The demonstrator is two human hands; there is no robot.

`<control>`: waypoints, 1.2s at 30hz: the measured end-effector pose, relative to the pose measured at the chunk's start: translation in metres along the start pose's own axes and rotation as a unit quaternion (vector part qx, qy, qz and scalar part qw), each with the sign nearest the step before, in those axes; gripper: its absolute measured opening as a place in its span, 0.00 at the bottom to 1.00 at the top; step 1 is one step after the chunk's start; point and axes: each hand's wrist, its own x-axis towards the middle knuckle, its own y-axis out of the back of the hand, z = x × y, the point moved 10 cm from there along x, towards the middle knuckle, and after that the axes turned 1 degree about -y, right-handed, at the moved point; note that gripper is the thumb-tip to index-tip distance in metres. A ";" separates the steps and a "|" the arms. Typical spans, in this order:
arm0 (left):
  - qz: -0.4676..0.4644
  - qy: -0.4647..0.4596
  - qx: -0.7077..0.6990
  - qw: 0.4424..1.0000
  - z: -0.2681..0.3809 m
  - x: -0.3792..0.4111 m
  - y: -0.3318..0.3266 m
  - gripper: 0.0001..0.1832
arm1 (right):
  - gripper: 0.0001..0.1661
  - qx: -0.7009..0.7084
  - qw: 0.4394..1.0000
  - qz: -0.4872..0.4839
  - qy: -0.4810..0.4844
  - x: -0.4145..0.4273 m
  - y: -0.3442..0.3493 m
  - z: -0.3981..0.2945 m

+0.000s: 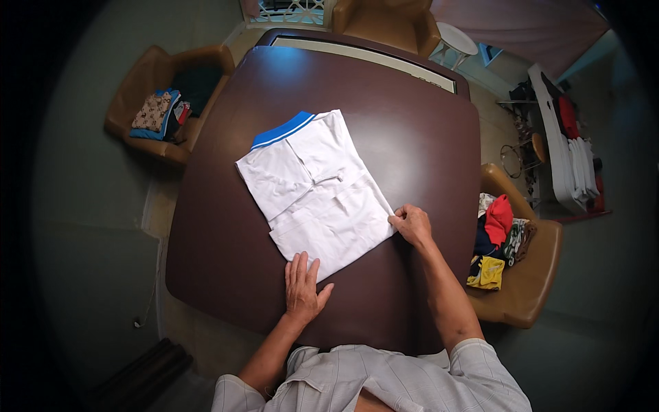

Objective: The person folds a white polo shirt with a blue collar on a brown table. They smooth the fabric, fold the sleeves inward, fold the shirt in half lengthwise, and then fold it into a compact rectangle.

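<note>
A white polo shirt with a blue, white-striped collar lies partly folded on a dark brown wooden table. Its collar points away from me, to the upper left, and its sleeves are folded in over the body. My left hand rests flat at the near left corner, fingertips on the fabric and thumb apart on the table side. At the near right corner, my right hand pinches the shirt's edge between thumb and fingers.
A brown armchair on the left holds a stack of folded clothes. More clothes are heaped on another armchair at the right. Farther right stands an ironing board with garments on it. A round white side table stands beyond the table.
</note>
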 end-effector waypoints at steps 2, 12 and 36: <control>0.006 0.003 0.003 1.000 -0.006 -0.002 -0.009 0.34 | 0.16 0.009 1.000 -0.006 -0.008 0.002 -0.002 0.003; 0.049 -0.031 0.021 0.998 -0.033 -0.017 0.010 0.14 | 0.14 0.088 0.995 -0.042 -0.002 -0.032 -0.009 0.001; -0.013 0.521 -0.417 0.745 -0.103 -0.064 0.084 0.26 | 0.15 0.168 0.981 -0.094 -0.015 -0.095 0.007 -0.038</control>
